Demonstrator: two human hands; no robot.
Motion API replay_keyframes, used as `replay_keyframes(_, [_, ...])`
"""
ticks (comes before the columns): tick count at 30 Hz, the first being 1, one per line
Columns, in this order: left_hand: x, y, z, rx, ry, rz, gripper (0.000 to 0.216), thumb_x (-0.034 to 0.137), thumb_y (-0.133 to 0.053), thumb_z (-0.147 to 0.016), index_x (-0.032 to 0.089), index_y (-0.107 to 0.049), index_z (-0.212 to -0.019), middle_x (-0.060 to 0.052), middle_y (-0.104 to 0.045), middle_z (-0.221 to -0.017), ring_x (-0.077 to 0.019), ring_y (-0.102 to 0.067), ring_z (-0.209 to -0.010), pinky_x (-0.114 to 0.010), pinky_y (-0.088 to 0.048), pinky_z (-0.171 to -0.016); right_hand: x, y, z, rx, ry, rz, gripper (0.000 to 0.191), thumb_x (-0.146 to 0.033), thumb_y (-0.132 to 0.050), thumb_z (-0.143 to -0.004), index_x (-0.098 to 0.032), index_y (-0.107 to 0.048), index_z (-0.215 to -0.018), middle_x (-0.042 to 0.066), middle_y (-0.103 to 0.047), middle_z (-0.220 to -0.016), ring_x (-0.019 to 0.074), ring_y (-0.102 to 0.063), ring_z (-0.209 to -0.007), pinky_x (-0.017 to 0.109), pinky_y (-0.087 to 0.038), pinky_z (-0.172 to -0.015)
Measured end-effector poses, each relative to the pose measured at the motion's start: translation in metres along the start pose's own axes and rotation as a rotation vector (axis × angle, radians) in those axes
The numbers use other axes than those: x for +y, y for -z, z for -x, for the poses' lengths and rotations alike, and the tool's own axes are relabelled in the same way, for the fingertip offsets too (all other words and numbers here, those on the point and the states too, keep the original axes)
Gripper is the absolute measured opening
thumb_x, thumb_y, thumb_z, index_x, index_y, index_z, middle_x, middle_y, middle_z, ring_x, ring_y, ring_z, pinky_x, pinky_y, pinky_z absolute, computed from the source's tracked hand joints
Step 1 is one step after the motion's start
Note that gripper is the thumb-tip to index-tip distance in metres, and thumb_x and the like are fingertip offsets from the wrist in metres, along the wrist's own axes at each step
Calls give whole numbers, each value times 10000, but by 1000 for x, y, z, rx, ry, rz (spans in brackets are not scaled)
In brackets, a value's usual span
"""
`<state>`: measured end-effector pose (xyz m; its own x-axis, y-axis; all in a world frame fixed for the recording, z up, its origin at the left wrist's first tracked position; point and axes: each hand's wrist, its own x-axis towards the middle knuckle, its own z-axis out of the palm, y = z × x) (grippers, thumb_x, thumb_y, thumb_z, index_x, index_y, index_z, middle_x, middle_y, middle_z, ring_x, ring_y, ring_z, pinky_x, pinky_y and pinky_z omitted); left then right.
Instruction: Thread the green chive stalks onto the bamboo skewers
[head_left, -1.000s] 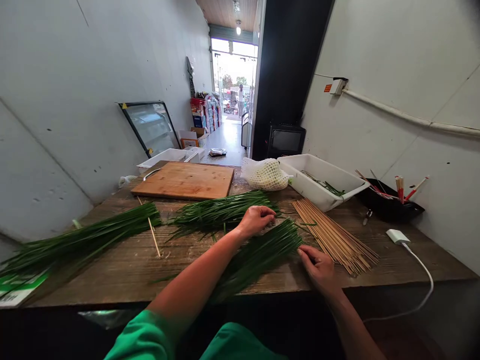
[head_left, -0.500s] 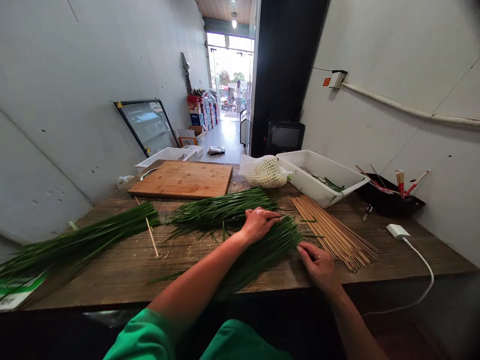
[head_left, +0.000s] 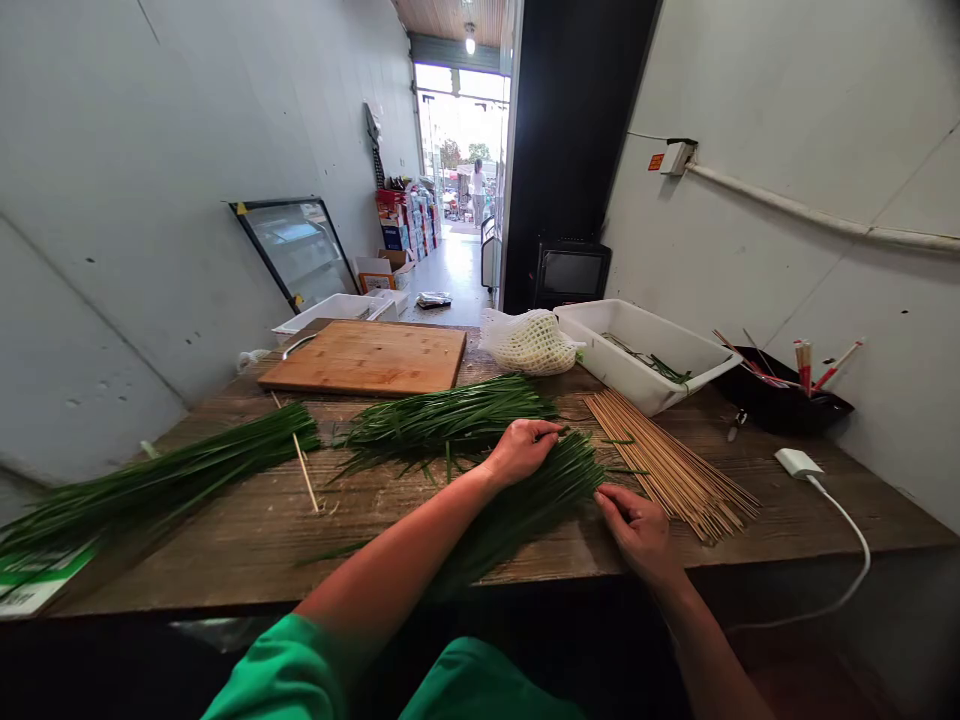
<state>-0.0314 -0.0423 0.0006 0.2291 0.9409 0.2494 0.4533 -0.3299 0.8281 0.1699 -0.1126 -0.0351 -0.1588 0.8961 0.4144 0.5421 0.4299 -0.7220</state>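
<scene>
My left hand [head_left: 523, 449] rests with curled fingers on the near bundle of green chives [head_left: 517, 510], pinching some blades at its far end. My right hand [head_left: 636, 523] is at the bundle's right edge, fingers bent and touching the cut ends. A pile of bamboo skewers [head_left: 667, 466] lies just right of my right hand. A second chive bundle [head_left: 442, 418] lies behind my left hand, and a third, longer bundle [head_left: 157, 482] stretches to the left.
A wooden cutting board [head_left: 367, 358], a white mesh bag [head_left: 529, 343] and a white tub [head_left: 646, 355] stand at the back of the wooden table [head_left: 255, 540]. A black tray with chopsticks [head_left: 780, 398] and a white charger with cable [head_left: 796, 464] are on the right. One loose skewer [head_left: 304, 470] lies left of centre.
My left hand has shifted slightly toward me onto the near chive bundle. My right hand has crept a little closer to the bundle's cut ends.
</scene>
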Motion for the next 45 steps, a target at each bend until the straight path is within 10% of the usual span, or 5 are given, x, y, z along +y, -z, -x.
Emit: replay_keyframes(45, [2,-4,3,-22,176,284,358,413,-581,-761,111,-734,-878,-54,-726,-815,-160,-637,-718,-235,-488,-656,2,1,0,-8,-2,29,259,-364,-514,-853,-193,-707,-876,72,-724,-867,221,-676,-829,316,-539,-732])
